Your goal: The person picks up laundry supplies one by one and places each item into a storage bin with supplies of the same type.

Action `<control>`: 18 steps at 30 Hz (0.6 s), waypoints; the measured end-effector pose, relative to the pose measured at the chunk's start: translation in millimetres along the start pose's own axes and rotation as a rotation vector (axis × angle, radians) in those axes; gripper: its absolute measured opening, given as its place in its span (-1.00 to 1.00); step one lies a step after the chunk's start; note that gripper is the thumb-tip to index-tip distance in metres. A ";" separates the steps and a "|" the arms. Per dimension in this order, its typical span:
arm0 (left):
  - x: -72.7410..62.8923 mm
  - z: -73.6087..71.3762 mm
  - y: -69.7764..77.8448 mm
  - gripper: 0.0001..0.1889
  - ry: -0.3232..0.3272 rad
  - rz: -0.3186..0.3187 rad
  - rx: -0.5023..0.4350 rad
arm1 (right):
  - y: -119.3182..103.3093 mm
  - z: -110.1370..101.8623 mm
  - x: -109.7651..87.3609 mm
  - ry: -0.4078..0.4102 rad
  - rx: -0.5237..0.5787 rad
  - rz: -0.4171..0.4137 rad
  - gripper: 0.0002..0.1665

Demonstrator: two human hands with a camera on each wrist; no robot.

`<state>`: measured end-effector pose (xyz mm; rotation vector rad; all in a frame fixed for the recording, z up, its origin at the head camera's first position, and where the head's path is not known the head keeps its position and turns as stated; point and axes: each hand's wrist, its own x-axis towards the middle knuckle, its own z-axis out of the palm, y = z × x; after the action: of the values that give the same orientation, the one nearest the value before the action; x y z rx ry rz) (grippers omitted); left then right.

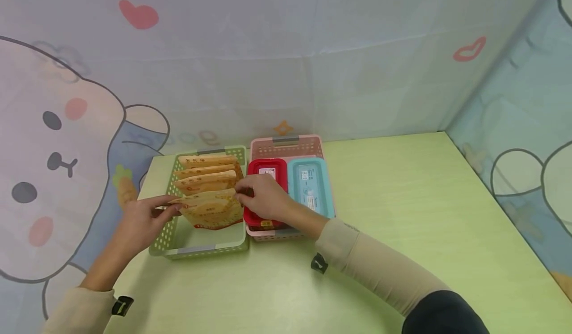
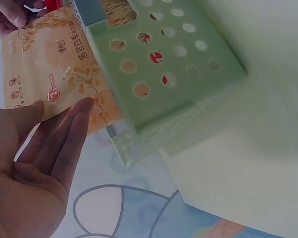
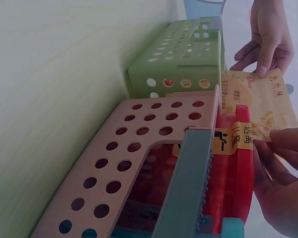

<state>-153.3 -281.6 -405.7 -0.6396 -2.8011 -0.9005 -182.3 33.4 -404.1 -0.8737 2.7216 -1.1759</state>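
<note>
A flat tan pouch (image 1: pixel 212 210) with printed leaves and characters hangs tilted at the front of the green basket (image 1: pixel 205 248). At its left top corner my left hand (image 1: pixel 142 222) pinches it between thumb and fingers; the left wrist view shows the thumb on the printed face of the pouch (image 2: pixel 54 69). My right hand (image 1: pixel 268 197) pinches the opposite top corner, passing over the red-lidded box (image 1: pixel 268 164). Behind the held pouch, several similar pouches (image 1: pixel 206 180) stand in a row in the basket. The held pouch's lower part is inside the basket.
Against the green basket's right side stands a pink basket (image 1: pixel 286 150), holding the red-lidded box and a light blue-lidded box (image 1: pixel 309 185). Both baskets sit on a pale green table (image 1: pixel 402 200), near its back edge by a printed cloth wall (image 1: pixel 357 76).
</note>
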 end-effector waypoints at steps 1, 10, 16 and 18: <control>-0.1 -0.1 -0.1 -0.78 -0.006 -0.005 -0.001 | -0.2 -0.2 -0.1 -0.006 0.003 0.003 -0.79; 0.3 -4.0 2.9 -0.77 -0.012 0.033 -0.011 | -0.5 0.3 -2.9 -0.037 0.080 0.018 -0.70; 2.6 -10.0 12.8 -0.75 -0.027 0.092 0.002 | -2.2 -1.4 -5.7 -0.065 0.119 -0.010 -0.64; 2.7 -11.6 15.4 -0.75 -0.033 0.101 0.006 | -2.6 -1.4 -6.0 -0.075 0.121 -0.023 -0.62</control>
<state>-149.1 -276.1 -387.6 -0.7935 -2.7705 -0.8700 -176.4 36.0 -402.3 -0.9162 2.5587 -1.2694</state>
